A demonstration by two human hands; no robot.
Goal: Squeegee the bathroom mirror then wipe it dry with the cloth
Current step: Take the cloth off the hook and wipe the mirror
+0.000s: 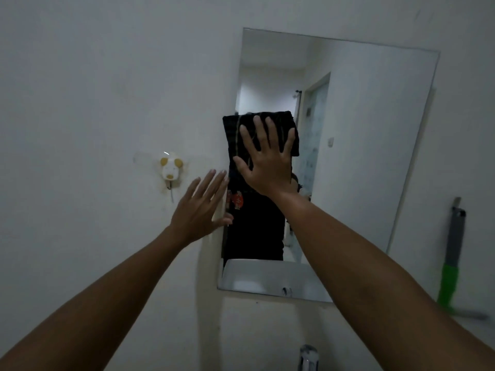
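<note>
Cloth on glass, upper left of mirror — drying pass under way, by the look of it.

Dark cloth (261, 135), folded flat, is pinned to the mirror (369, 145) near its left edge by the right hand (265, 162); fingers (270, 135) straight and spread, palm pressing, nothing curled round it. Judged soft, light and limp: it likely slides only under flat pressure and would bunch or drop if the palm lifts; best held through the middle of the fold. Glass judged slick and fragile, so even, moderate push. Left hand (201, 207) flat, fingers apart, on the wall at the mirror's left edge, holding nothing. Green-handled squeegee (452, 266) leans against the wall to the right, well apart. Dog-shaped wall hook (170, 167) to the left; tap (308, 357) below.
</note>
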